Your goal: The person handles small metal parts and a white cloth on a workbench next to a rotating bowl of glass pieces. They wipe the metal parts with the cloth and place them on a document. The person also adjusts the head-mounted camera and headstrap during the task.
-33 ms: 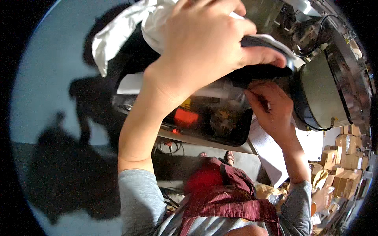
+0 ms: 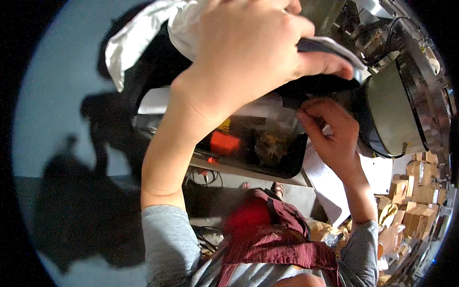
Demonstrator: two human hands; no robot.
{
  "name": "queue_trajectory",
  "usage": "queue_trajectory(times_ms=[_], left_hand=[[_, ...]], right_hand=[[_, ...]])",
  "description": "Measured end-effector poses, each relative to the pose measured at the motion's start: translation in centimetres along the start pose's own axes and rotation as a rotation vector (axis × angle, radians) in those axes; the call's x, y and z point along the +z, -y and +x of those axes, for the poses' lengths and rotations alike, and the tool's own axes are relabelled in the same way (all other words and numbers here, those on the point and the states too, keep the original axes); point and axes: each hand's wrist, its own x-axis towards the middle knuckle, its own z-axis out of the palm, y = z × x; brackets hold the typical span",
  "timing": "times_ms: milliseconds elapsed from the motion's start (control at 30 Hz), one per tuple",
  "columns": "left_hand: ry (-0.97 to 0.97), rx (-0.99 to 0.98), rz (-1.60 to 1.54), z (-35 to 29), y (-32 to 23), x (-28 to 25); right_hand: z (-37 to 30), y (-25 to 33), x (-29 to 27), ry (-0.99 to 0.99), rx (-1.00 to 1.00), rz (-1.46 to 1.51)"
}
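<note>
Raised across the upper middle, my left hand is closed, its thumb and fingers gripping the edge of a dark flat piece with a pale rim. White cloth hangs to the left of that hand, and black material lies in shadow below its thumb. My right hand is lower and to the right, thumb and fingertips pinched together just under the black material. Whatever sits between those fingertips is too small and dark to make out. Beneath both hands is a black tray holding clear plastic bags and a red-orange item.
On the right stands a machine with a cream rounded housing and a dark cable. Written sheets of paper hang beside the tray. Cardboard boxes are piled at the lower right. A pale blue wall carries shadows at left.
My left hand and the dark piece have shifted slightly right. The right hand's thumb has dropped a little from its curled fingers, widening the gap behind the pinch.
</note>
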Motion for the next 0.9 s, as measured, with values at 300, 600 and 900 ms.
queue_trajectory(times_ms=[300,600,900], left_hand=[[0.037,0.025,-0.04,-1.1,-0.3,0.2],[0.076,0.031,-0.069,-1.2,-0.8,0.2],[0.102,0.022,-0.073,-1.4,-0.9,0.3]], right_hand=[[0.5,-0.3,-0.4,0.204,0.247,0.227],[0.3,1.5,0.7,0.271,-0.267,-0.242],[0.0,1.4,5.6,0.346,-0.355,-0.389]])
